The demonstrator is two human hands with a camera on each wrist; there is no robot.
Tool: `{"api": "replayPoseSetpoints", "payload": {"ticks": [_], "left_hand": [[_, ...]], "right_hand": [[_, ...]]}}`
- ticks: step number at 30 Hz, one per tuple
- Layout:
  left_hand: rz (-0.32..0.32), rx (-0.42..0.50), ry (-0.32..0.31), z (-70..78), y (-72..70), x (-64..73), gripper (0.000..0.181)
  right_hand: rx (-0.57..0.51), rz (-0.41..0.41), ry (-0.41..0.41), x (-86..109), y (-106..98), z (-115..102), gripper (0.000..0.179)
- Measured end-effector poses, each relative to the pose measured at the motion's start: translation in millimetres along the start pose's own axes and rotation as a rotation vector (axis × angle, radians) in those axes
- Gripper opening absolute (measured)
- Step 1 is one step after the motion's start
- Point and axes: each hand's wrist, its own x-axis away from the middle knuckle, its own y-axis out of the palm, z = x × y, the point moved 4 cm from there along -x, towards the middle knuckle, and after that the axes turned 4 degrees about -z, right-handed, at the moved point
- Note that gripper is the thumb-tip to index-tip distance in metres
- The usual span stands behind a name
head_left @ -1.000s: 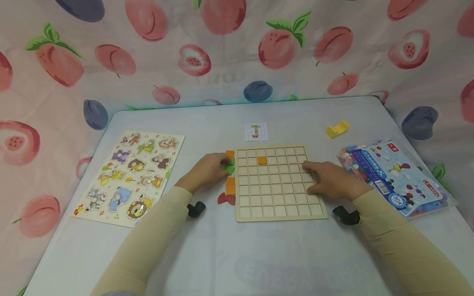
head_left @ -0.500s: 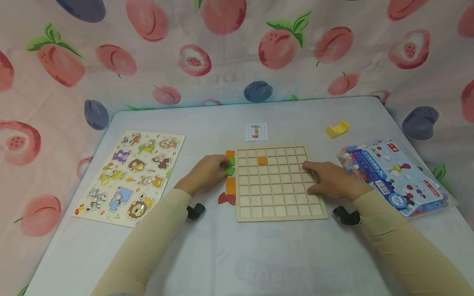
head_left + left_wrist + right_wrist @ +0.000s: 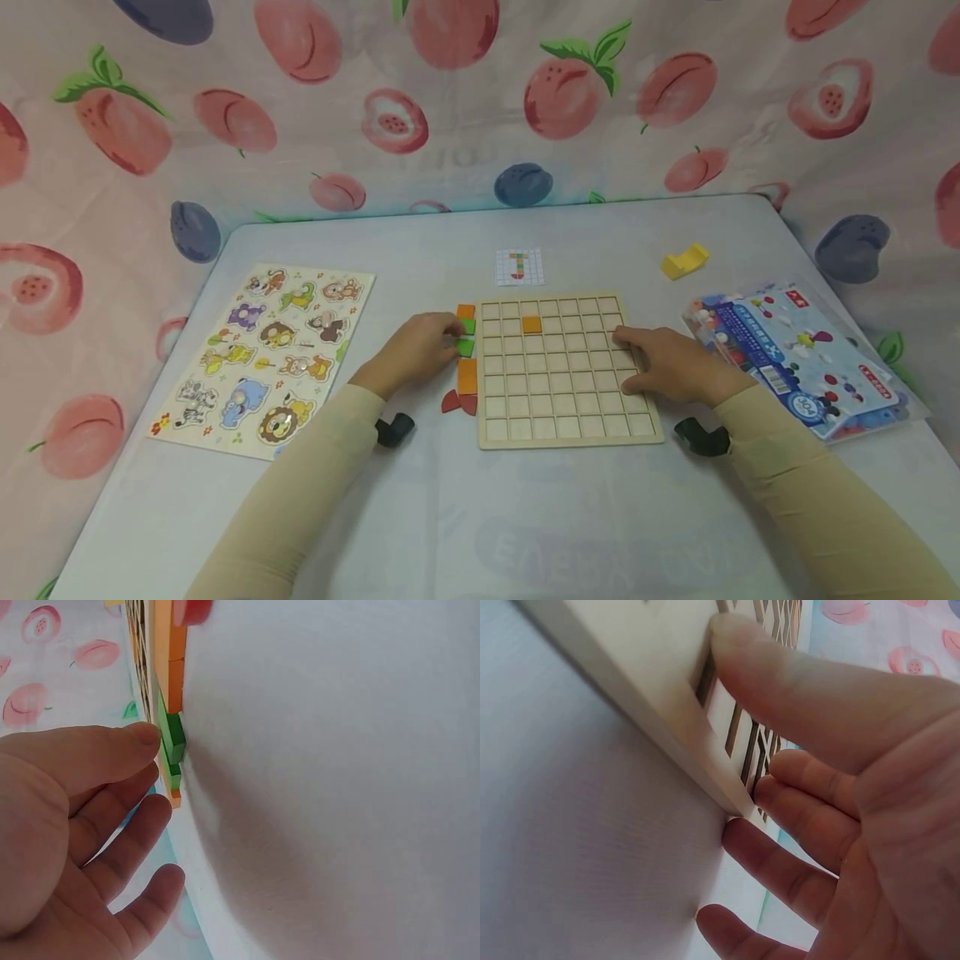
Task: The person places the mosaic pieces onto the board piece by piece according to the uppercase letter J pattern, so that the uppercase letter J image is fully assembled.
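Observation:
A wooden grid board [image 3: 570,442] lies at the middle of the table, one orange square block [image 3: 531,325] in its upper cells. Beside its left edge, my left hand [image 3: 420,346] pinches a green square block [image 3: 466,348] between thumb and forefinger; in the left wrist view the thumb tip overlaps this green block [image 3: 173,739]. Another green block [image 3: 468,327] sits just above it in the row. My right hand [image 3: 671,362] rests on the board's right side, thumb on the top face and the other fingers loosely spread, as the right wrist view shows.
Orange blocks [image 3: 467,377] and red quarter-round pieces [image 3: 459,402] line the board's left edge. A pattern card [image 3: 519,267] lies behind it. An animal puzzle [image 3: 262,358] is at left. A yellow piece [image 3: 686,262] and a bag of coloured parts [image 3: 802,358] are at right.
The lower green block has shifted slightly toward me, widening the gap to the upper green block. My left hand has barely moved; my right hand stays on the board.

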Motion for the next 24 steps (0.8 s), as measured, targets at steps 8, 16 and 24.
{"api": "replayPoseSetpoints", "payload": {"ticks": [8,16,24], "left_hand": [[-0.017,0.001,-0.031,-2.3,5.4,-2.4,0.027],[-0.003,0.002,-0.058,-2.3,2.2,1.0,0.029],[-0.01,-0.008,-0.062,-4.2,3.1,1.8,0.031]], "right_hand": [[-0.005,-0.003,-0.005,0.3,1.3,1.0,0.076],[0.006,0.001,-0.011,0.8,-0.1,1.2,0.075],[0.005,-0.009,-0.003,0.4,0.3,0.7,0.076]]}}
